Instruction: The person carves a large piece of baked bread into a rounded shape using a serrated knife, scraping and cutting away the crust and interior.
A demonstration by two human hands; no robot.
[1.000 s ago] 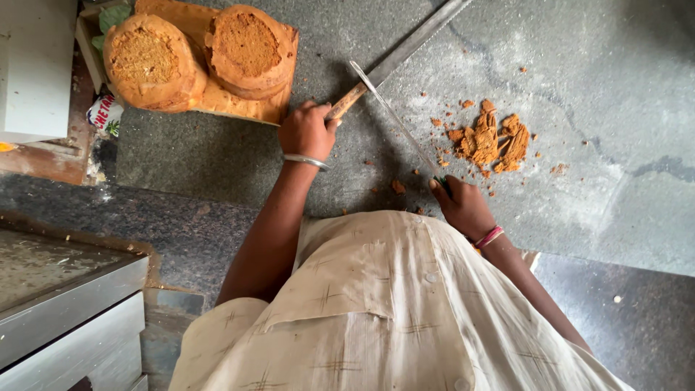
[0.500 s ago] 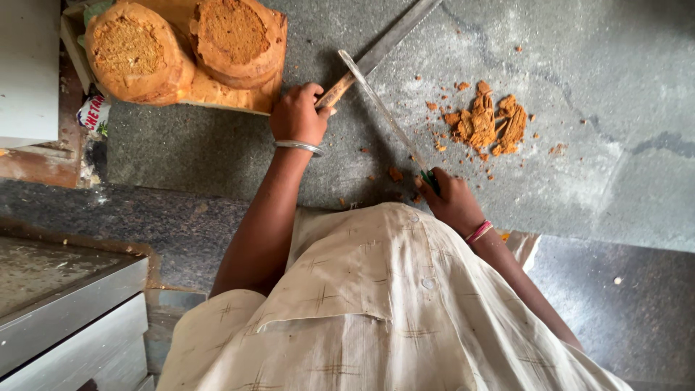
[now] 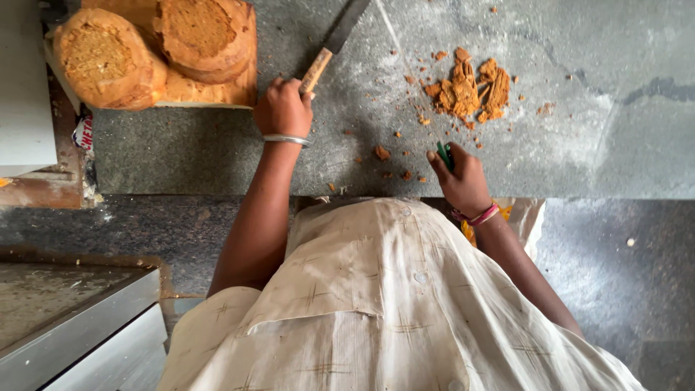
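Note:
My left hand [image 3: 282, 108], a metal bangle on its wrist, grips the wooden handle of a large knife [image 3: 329, 47] whose blade points away across the grey stone counter [image 3: 615, 108]. My right hand [image 3: 460, 177], with a pink band at the wrist, is closed on a small green handle [image 3: 444, 154] near the counter's front edge. A pile of orange-brown crumbled pieces [image 3: 470, 90] lies just beyond my right hand. Loose crumbs [image 3: 381, 153] are scattered between my hands.
Round brown blocks [image 3: 108, 58] sit on a slab [image 3: 210, 90] at the far left of the counter, close to my left hand. A white box [image 3: 25, 80] stands at the left edge. A steel unit [image 3: 72, 340] is at the lower left, above dark floor [image 3: 630, 268].
The view has shifted, so the blocks and the pile sit higher in frame. The knife in my left hand now points more steeply away. My right hand has drawn slightly closer to the pile.

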